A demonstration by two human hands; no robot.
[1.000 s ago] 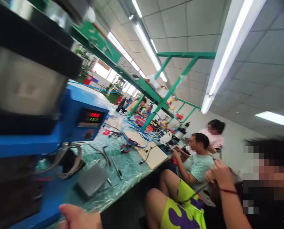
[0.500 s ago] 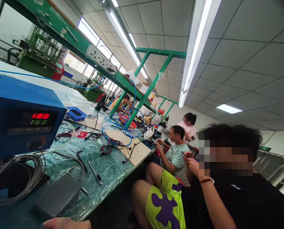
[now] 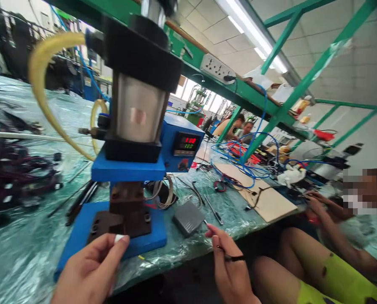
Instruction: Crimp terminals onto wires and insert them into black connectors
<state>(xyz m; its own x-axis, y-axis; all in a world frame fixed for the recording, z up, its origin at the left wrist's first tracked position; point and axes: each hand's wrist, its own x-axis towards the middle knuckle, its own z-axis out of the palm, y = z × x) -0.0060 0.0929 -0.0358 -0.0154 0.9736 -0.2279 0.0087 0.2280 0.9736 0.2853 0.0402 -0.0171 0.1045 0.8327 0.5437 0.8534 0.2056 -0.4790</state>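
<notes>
My left hand is closed, pinching a small white piece between thumb and forefinger. It is at the front of a blue bench press, close to the dark metal block on its base. I cannot tell whether the piece touches that block. To the right, over the table's front edge, my right hand has its fingers curled around a thin black cable, whose ends are partly hidden. A grey box lies on the table between the press and my right hand.
A blue control box with lit digits stands behind the press. Tangled dark cables lie at left. A pen-like tool and a beige board lie to the right. A co-worker's bare knees are close at right.
The view has swung left and down, bringing the press into sight. Both my hands now show, holding the white piece and the black cable; earlier only part of one hand appeared at the bottom.
</notes>
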